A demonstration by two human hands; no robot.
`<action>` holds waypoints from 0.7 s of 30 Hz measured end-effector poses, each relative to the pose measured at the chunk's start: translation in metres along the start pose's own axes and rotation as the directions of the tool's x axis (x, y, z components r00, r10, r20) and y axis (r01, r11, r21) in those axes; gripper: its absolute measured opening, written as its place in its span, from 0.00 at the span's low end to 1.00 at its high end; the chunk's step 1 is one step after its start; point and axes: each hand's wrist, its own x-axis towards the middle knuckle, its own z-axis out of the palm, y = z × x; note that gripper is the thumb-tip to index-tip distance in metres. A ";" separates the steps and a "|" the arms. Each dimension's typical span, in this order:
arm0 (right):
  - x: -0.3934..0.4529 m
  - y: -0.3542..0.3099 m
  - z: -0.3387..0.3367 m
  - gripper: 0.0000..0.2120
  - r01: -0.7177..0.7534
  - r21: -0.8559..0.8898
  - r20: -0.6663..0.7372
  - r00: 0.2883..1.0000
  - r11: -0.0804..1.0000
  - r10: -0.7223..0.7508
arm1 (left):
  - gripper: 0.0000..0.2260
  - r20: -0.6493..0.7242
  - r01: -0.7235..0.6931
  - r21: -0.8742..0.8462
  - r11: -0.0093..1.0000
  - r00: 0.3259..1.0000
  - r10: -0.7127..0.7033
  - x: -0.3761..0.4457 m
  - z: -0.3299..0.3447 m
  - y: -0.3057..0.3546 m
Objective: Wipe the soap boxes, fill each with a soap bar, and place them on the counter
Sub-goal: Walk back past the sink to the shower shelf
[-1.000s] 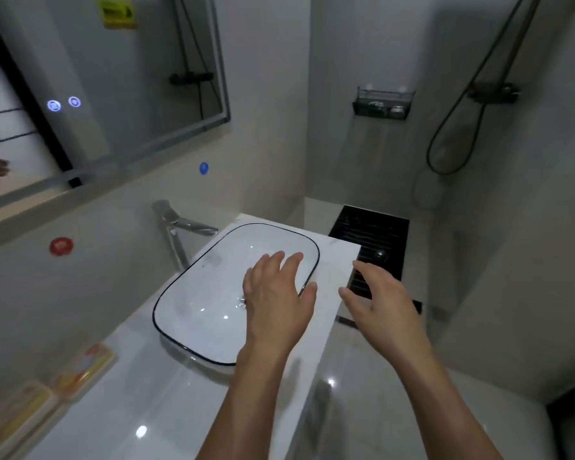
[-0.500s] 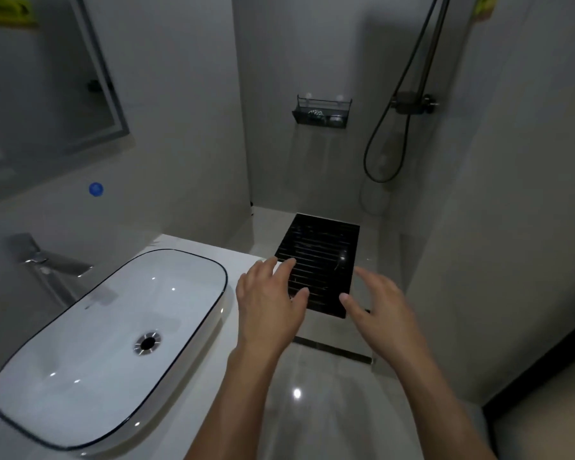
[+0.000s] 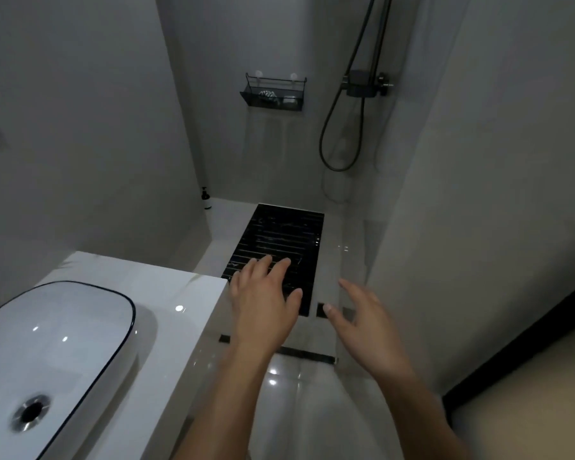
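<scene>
My left hand (image 3: 263, 300) is stretched forward with its fingers spread, just past the right end of the white counter (image 3: 166, 293), and it holds nothing. To its right my right hand (image 3: 362, 323) also hangs in the air, fingers relaxed and empty. Both hands are above the floor in front of the shower area. A black wire basket (image 3: 273, 94) is fixed high on the far shower wall, with small items inside that I cannot make out. No soap boxes or soap bars are in view.
A white basin (image 3: 57, 353) with a black rim and a drain sits on the counter at the left. A black slatted floor mat (image 3: 279, 247) lies in the shower. A shower mixer (image 3: 362, 84) with hose hangs at the right, and a small dark bottle (image 3: 206, 197) stands in the corner.
The view has swung to the right, away from the mirror, faucet and soap boxes on the counter's left. Both hands have moved from over the basin towards the shower area.
</scene>
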 end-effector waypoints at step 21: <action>0.322 -0.028 0.044 0.27 -0.098 -0.112 -0.060 0.994 0.989 0.092 | 0.25 0.026 -0.117 -0.076 0.990 0.993 0.119 0.344 0.055 -0.051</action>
